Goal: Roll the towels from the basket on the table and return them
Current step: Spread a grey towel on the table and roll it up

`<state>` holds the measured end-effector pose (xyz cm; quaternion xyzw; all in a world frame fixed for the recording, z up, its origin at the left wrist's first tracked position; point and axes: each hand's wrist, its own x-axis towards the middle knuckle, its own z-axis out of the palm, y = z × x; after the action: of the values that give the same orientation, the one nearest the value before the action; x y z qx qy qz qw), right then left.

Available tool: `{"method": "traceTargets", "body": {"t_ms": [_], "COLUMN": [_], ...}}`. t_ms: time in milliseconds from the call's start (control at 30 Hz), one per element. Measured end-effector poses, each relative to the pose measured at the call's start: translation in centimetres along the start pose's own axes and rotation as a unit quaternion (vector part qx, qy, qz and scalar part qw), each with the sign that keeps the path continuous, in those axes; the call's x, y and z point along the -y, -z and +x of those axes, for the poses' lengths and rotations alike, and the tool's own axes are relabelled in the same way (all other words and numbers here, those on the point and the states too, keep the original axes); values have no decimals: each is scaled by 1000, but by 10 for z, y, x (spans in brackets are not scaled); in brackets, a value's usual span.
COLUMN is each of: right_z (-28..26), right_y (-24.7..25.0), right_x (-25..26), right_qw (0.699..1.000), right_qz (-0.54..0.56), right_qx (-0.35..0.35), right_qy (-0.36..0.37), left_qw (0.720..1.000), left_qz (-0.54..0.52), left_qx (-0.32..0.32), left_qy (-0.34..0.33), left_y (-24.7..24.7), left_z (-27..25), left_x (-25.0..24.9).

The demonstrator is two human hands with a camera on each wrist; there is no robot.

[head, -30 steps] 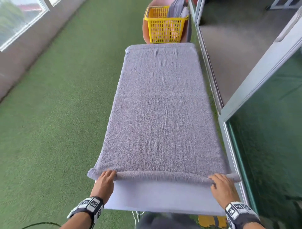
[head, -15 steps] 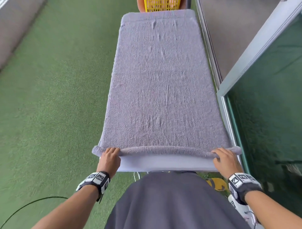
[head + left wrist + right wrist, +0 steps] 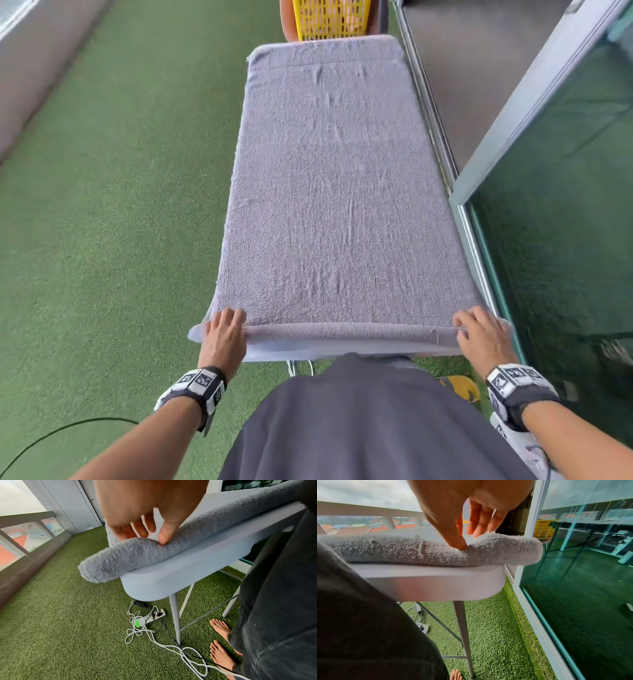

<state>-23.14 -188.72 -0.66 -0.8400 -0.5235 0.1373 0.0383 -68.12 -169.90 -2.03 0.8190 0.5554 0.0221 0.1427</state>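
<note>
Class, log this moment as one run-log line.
step: rolling towel | left hand: on roll's end | right hand: on other end | basket: beyond table

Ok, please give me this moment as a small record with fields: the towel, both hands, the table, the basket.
towel: grey towel spread along the table, near edge turned into a thin roll
left hand: left hand on the roll's left end, thumb pressing in
right hand: right hand on the roll's right end, thumb pressing in
table: white table, bare strip at the near edge
basket: yellow basket beyond the far end
</note>
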Motion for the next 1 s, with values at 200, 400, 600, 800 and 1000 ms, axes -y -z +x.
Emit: {"method": "traceTargets", "body": {"t_ms": [200, 400, 600, 800, 1000], "right_z": [-8, -1, 21, 25, 21], "right_y": [-15, -19, 0, 1, -10], "right_x": [4, -3, 5, 14, 7], "right_qw": [997, 1000, 996, 999, 998], "right_qz": [-26, -5, -66, -14, -20], "right_qx": [66, 24, 57, 46, 53], "right_qy": [19, 10, 8, 8, 31], "left_qw": [999, 998, 998, 999, 999], "left_qz": [1, -34, -30, 0, -17], "left_qx": [6, 0, 46, -8, 11], "left_qy": [-52, -50, -27, -36, -38], "left_y": [-12, -15, -5, -6, -18], "left_z": [-11, -11, 0, 3, -3], "left_x": [-7, 1, -6, -11, -4]}}
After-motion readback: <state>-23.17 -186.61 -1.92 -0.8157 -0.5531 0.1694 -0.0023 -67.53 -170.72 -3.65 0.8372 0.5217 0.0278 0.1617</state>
